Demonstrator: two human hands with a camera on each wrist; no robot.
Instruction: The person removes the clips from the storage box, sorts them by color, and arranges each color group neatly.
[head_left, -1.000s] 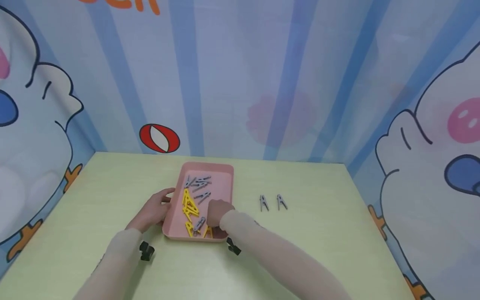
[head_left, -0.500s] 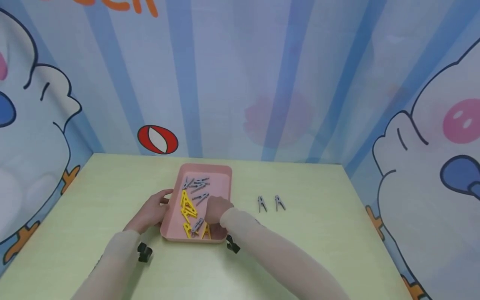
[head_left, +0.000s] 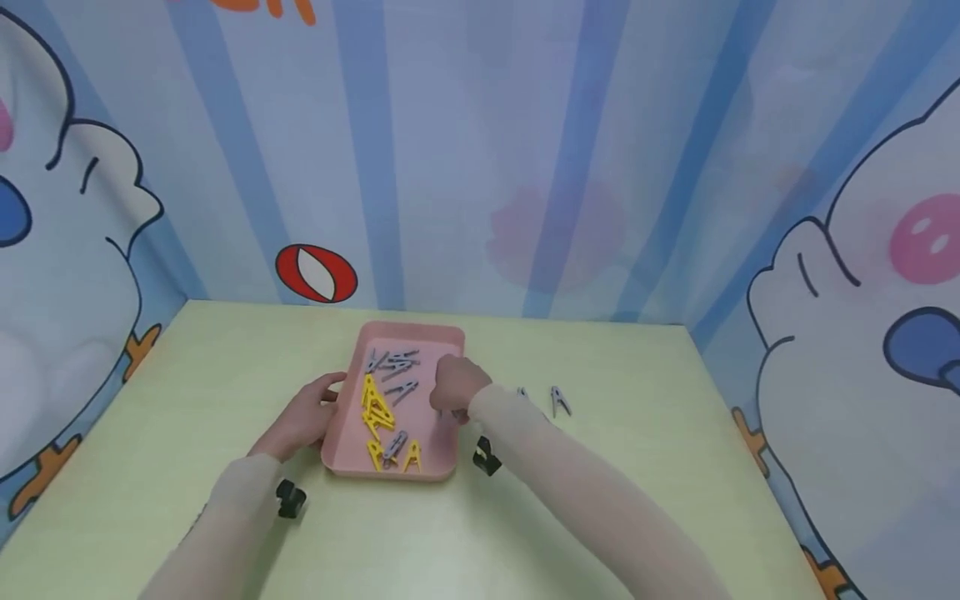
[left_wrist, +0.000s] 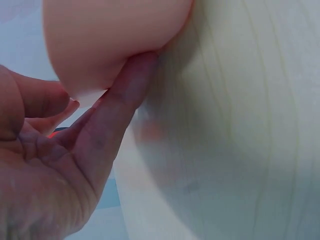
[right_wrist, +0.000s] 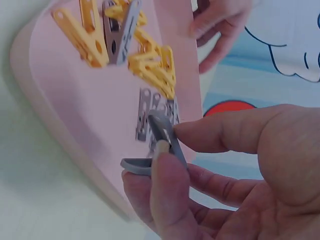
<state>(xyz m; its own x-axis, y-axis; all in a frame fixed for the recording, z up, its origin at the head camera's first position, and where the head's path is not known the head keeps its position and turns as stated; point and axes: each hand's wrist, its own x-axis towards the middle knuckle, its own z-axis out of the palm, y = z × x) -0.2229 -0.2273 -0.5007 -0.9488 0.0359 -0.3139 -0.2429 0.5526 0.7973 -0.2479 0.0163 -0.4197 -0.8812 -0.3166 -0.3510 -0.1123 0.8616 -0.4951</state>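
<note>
A pink tray (head_left: 390,477) holds several yellow clothespins (right_wrist: 77,37) and several grey clothespins (right_wrist: 143,120). Above the tray's right part, my right hand (head_left: 459,385) pinches one grey clothespin (right_wrist: 170,137) between thumb and fingers; the right wrist view shows it clearly. My left hand (head_left: 300,417) holds the tray by its left side. In the left wrist view, its thumb (left_wrist: 132,82) presses low on the tray's outer wall, with other fingers against that side. Two grey clothespins (head_left: 559,401) stand apart on the table right of the tray, one partly hidden behind my right sleeve.
The pale wooden table (head_left: 637,467) extends around the tray. A blue striped backdrop (head_left: 465,167) with cartoon figures rises behind and at both sides. A black wrist camera (head_left: 291,498) sits on the left wrist, another (head_left: 487,456) on the right.
My right hand has risen from the lower right of the tray and moved right and away, carrying a grey clothespin. A yellow clothespin it partly covered now shows fully. The left hand keeps its place.
</note>
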